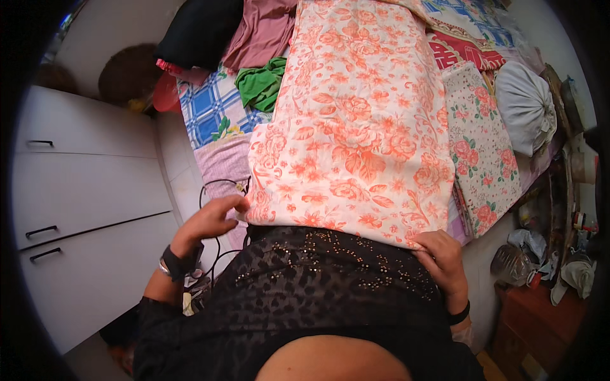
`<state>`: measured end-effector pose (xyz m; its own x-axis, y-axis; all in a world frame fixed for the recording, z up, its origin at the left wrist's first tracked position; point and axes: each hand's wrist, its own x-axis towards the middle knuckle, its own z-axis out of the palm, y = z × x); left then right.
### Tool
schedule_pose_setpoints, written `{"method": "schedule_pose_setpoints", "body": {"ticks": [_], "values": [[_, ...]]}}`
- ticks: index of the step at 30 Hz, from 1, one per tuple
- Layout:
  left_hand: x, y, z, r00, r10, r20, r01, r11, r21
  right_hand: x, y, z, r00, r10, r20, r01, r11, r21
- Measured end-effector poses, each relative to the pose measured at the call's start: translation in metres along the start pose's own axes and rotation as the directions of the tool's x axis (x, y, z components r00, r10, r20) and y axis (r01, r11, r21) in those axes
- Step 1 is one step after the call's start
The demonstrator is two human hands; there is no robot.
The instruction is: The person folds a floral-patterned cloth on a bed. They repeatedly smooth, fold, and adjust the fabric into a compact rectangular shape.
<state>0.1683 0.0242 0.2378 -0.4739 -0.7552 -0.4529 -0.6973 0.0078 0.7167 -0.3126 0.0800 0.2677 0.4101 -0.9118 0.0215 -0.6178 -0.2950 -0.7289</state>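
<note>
A white cloth with an orange rose print (352, 143) lies spread in front of me, its near edge against my black sequined top. At its near left corner is my left hand (212, 219), fingers apart and fingertips by the cloth's edge; whether they touch it is unclear. The near right corner is pinched between the thumb and fingers of my right hand (441, 257). A folded cloth with pink roses and green leaves (481, 152) lies to the right of the orange-printed one.
Green cloth (262, 83), mauve cloth (259, 33) and black fabric (200, 33) lie at the back left over a blue checked sheet (214, 109). A tied grey fabric bundle (524, 107) is at the right. White cabinets (90, 190) stand left. A black cable (217, 247) hangs near my left hand.
</note>
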Motion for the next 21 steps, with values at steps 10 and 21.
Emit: {"method": "schedule_pose_setpoints", "body": {"ticks": [10, 21], "values": [[0.096, -0.045, -0.022, 0.945, -0.049, -0.324, -0.053, 0.953, -0.298, -0.004, 0.067, -0.028, 0.79, 0.599, 0.132, -0.579, 0.658, 0.481], [0.115, -0.08, 0.026, 0.928, -0.336, 0.158, 0.291, 0.394, -0.872, 0.042, 0.178, 0.038, 0.767, 0.583, 0.268, -0.456, 0.201, 0.867]]}}
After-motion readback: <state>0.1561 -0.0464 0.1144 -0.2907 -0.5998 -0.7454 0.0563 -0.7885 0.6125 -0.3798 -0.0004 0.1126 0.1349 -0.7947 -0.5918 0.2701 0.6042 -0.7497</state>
